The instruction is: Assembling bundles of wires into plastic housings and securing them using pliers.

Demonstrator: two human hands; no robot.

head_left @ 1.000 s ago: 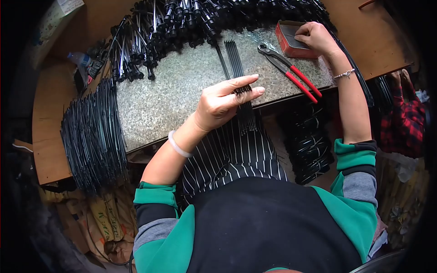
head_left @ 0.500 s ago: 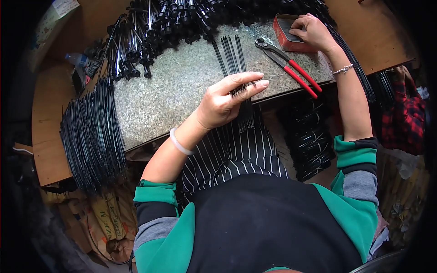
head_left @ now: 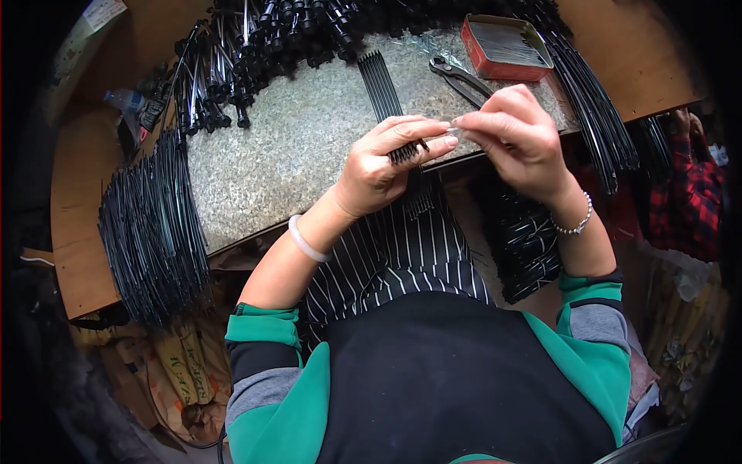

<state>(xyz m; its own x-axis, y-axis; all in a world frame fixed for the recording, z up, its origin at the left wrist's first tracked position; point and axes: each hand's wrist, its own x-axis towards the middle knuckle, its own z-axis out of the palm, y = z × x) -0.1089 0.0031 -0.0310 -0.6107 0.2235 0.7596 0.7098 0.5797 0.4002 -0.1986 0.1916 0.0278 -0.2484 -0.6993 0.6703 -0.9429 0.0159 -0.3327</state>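
Observation:
My left hand (head_left: 380, 161) is closed around a flat row of thin black rods (head_left: 380, 81), whose pointed ends reach away over the stone slab. Small dark loops of the rods show between its fingers, and their other ends hang over my lap. My right hand (head_left: 527, 145) pinches a thin, pale, pin-like piece (head_left: 453, 131) at the left fingertips. Beyond the right hand stands a red box (head_left: 502, 71) full of thin metal pins. Pliers (head_left: 461, 76) lie near it, their handles mostly hidden by my right hand.
The speckled slab (head_left: 270, 147) lies on a wooden table (head_left: 81, 240). Black bundled rods (head_left: 154, 232) hang over its left side, more (head_left: 595, 116) lie at right. A pile of black-capped stems (head_left: 286, 35) covers the back. Another person's checked sleeve (head_left: 688, 197) shows at far right.
My right hand has moved from the red box down and left to my left fingertips, with a thin piece in its pinch. The rods, earlier spread apart, now lie in an even row.

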